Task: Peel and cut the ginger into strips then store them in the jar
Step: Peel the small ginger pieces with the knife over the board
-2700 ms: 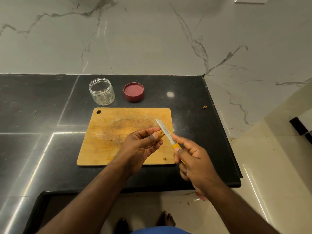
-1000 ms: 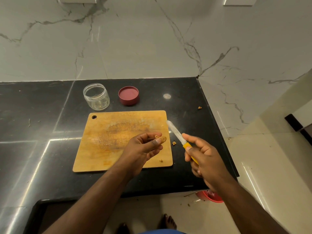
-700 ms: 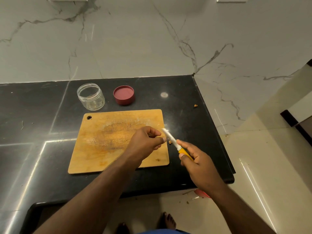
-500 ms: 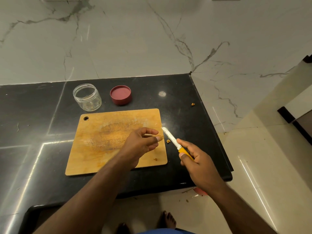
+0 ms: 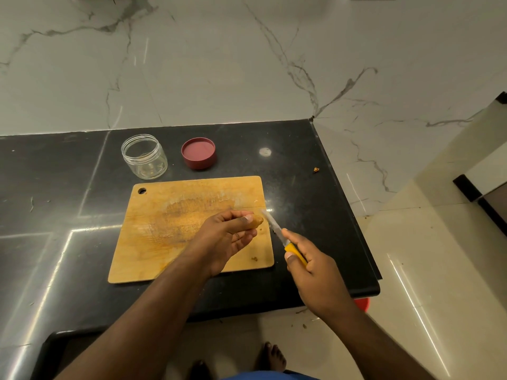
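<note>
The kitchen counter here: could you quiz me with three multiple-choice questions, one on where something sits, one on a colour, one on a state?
1. Where is the red lid?
A. right of the jar
B. on the jar
C. on the cutting board

2. What colour is the knife handle?
A. black
B. yellow
C. green

3. What does the left hand hold?
A. nothing
B. the jar
C. the ginger

Answers:
1 A, the lid rests on the counter beside the open jar.
2 B, yellow shows in the right hand.
3 C, fingers pinch the ginger over the board.
</note>
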### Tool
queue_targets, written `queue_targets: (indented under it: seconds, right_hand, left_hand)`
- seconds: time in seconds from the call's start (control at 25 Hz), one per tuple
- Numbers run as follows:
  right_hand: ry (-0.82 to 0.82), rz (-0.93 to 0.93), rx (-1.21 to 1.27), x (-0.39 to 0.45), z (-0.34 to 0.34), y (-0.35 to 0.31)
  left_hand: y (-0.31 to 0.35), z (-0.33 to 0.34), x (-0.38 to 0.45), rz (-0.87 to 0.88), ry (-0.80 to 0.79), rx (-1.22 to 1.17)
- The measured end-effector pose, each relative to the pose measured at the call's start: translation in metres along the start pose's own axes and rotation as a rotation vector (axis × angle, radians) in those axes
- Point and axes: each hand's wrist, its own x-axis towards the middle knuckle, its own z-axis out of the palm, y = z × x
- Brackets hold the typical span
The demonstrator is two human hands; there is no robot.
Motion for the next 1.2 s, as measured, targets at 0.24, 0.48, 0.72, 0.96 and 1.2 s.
queue_targets:
  seconds: [0.24,0.48,0.72,0.96,1.2]
  right_hand:
    - [0.001,0.014,0.019,0.001,0.0,0.004]
    - [-0.165,0.014,0.002,-0.002,-0.002,0.01]
    - [-0.282,0.007,-0.111,-0.004,-0.017,0.025]
    - [-0.247,0.019,-0.116,-0.007,-0.026,0.043]
    - [-0.284,-0.017,-0.064,-0.007,-0.021,0.042]
  left_hand:
    - [0.0,-0.006,0.002,-0.037,0.027,-0.129]
    - [0.004,-0.019,0.006,0.013,0.157,-0.046]
    - [-0.005,-0.024,0.003,0.0,0.181,0.007]
    - [-0.012,-0.024,0.001,0.015,0.167,-0.028]
    - [-0.013,-0.027,-0.003,0.039,0.197,-0.031]
